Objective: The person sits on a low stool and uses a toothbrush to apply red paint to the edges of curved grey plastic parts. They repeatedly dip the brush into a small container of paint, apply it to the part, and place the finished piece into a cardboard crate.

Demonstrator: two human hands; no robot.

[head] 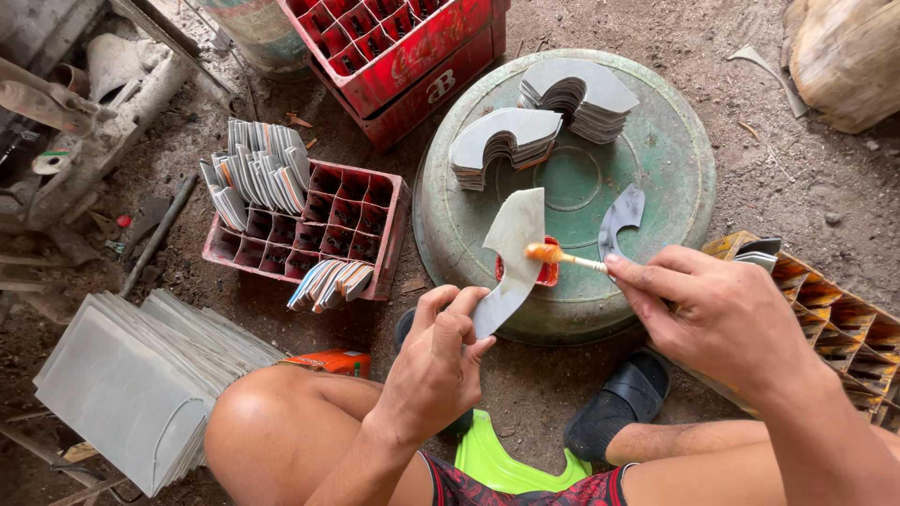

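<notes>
The left hand [436,361] pinches the lower end of a curved grey sheet piece [511,258], upright over the upturned green basin [656,150]. The right hand [722,314] pinches a small brush [561,256] – its tip touches the piece. The piece looks thin, light, slightly bendable – best gripped at an edge.

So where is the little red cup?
The little red cup sits near the front edge of the upturned green metal basin, mid-view, just behind the orange-tipped brush held by the right hand.

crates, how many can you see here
3. A red crate sits at the top centre, a smaller red crate holding curved pieces left of the upturned basin, and a yellow crate at the right edge, partly hidden.
</notes>
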